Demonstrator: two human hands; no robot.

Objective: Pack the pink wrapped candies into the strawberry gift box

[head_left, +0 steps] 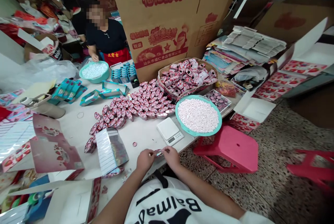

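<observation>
My left hand and my right hand meet at the near edge of the white table, both pinching one small pink-and-white candy pack between their fingertips. Just beyond them stands a small white scale. A teal bowl of white candies sits to the right of the scale. A long heap of pink candy packs spreads across the table's middle.
A basket of filled packs stands behind the bowl, with a big printed carton beyond. A person in black sits at the far left by another teal bowl. Pink stools stand on the floor at right. Flat boxes lie left.
</observation>
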